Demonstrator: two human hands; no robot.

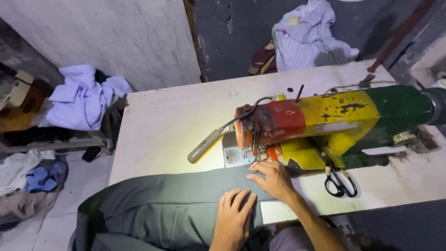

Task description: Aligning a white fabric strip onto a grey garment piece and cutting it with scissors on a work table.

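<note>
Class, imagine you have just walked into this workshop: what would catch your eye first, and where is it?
First, the sewing machine painted red, yellow and green, on the white table, its small lamp lighting the tabletop. In front of it, the left hand and right hand press flat on grey-green cloth near the needle. Black scissors lie beside the machine, and a pale lilac garment is heaped at the left.

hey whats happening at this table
A person sits at a white worktable with both bare hands flat on a piece of grey-green cloth. The right hand presses the cloth beside the needle end of a red, yellow and green sewing machine; the left hand rests nearer the body. A small lamp lights the spot. Black-handled scissors lie by the machine.
</note>
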